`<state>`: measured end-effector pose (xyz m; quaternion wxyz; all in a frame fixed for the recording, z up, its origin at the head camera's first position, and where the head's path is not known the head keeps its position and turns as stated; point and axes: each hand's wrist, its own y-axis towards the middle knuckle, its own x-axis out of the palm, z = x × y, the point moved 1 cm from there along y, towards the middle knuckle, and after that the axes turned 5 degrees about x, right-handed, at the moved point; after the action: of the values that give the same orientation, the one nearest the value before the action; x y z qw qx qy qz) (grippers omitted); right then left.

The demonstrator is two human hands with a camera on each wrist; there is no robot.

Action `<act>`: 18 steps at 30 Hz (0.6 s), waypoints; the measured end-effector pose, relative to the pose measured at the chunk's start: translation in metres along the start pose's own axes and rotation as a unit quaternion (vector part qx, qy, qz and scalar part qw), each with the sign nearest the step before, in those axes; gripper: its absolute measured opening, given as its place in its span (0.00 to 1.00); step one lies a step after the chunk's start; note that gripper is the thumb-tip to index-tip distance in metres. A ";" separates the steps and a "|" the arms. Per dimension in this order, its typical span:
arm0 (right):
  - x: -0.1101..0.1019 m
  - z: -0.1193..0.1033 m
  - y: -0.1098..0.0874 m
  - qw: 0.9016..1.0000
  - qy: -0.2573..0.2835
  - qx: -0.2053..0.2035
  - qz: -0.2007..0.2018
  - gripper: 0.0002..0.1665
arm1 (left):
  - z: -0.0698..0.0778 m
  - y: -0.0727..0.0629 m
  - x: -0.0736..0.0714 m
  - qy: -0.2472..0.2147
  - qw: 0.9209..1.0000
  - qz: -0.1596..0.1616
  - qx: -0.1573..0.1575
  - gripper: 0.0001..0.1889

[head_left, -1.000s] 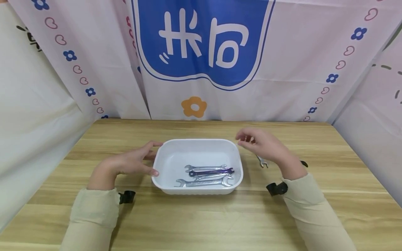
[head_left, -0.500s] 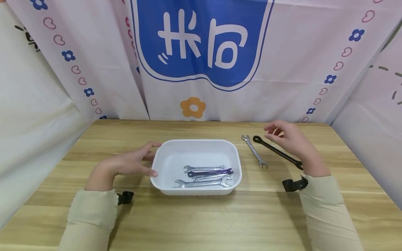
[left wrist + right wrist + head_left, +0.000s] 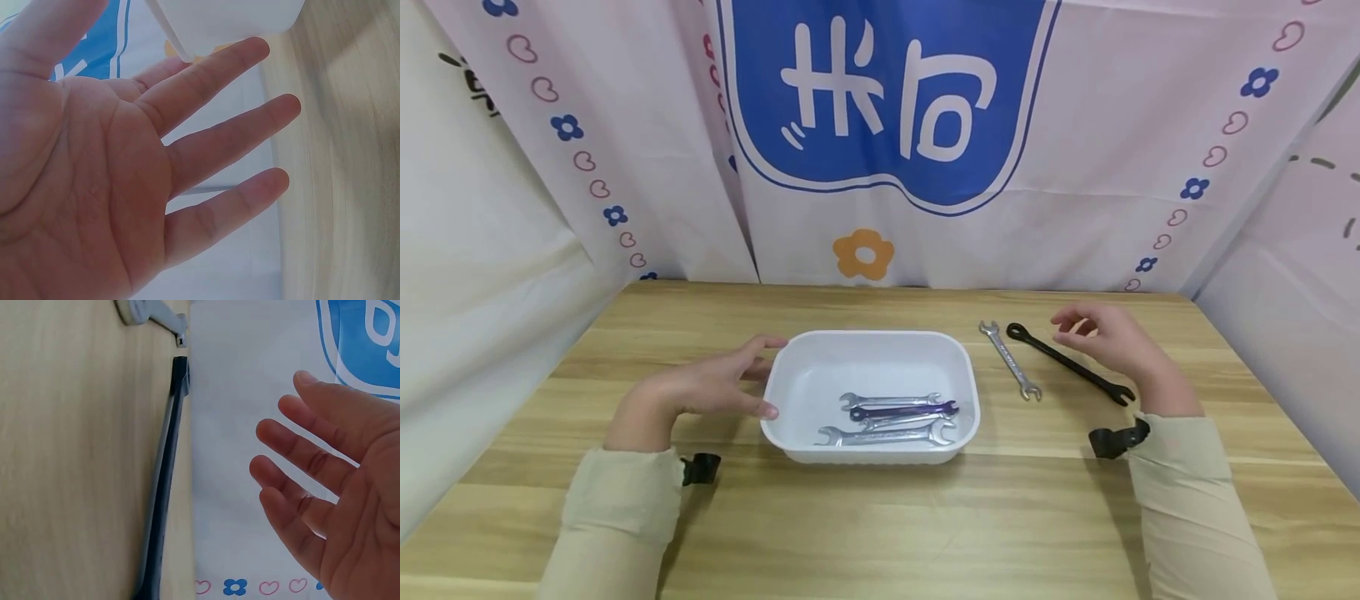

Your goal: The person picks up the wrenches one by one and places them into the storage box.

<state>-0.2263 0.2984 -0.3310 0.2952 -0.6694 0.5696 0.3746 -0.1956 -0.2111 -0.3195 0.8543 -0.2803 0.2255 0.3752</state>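
Observation:
My left hand [image 3: 718,385] is at the left end of a white plastic tub [image 3: 872,457], thumb at the front of the rim and index finger near the back corner. Its other fingers are spread straight in the left wrist view, right by the tub wall [image 3: 237,19]. Inside the tub lie several silver wrenches [image 3: 887,437] and one purple wrench [image 3: 902,412]. Holding nothing, my right hand [image 3: 1108,337] hovers with loosely bent fingers above a black combination wrench [image 3: 1071,364]. The right wrist view has that black wrench [image 3: 164,475] lying beside the hand.
A silver open-end wrench [image 3: 1010,361] lies on the wooden table [image 3: 880,533] between the tub and the black wrench. A printed curtain [image 3: 805,233] hangs behind the table's far edge, with white cloth on both sides.
My right hand has moved right, from beside the tub's right rim to over the black wrench, uncovering both wrenches on the table. The left hand and tub have stayed put.

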 end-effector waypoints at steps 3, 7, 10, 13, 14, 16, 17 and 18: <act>0.001 0.006 0.000 1.000 -0.008 0.004 -0.015 0.18 | 0.001 0.001 0.000 0.000 1.000 -0.001 0.000 0.53; 0.002 0.012 0.001 0.999 -0.018 0.013 -0.036 0.20 | 0.002 0.001 0.000 0.000 1.000 -0.001 0.000 0.53; 0.003 0.016 0.001 0.998 -0.028 0.022 -0.050 0.21 | 0.003 0.000 0.000 0.000 1.000 0.000 0.002 0.53; 0.004 0.018 0.001 0.997 -0.033 0.027 -0.059 0.22 | 0.003 0.000 0.000 0.000 1.000 0.000 0.005 0.53; 0.005 0.019 0.001 0.997 -0.032 0.026 -0.062 0.22 | 0.003 0.000 0.000 0.000 1.000 0.000 0.005 0.53; 0.006 0.021 0.001 0.997 -0.034 0.024 -0.067 0.23 | 0.002 0.000 0.000 0.001 1.000 0.000 0.006 0.52; 0.006 0.023 0.001 0.997 -0.034 0.023 -0.070 0.23 | 0.002 0.001 0.000 0.002 1.000 -0.001 0.006 0.52; 0.006 0.024 0.000 0.996 -0.035 0.022 -0.074 0.24 | 0.002 0.001 0.000 0.002 1.000 -0.001 0.005 0.52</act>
<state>-0.2302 0.3148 -0.3495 0.3566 -0.6896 0.5162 0.3618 -0.1958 -0.2095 -0.3185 0.8559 -0.2767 0.2287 0.3722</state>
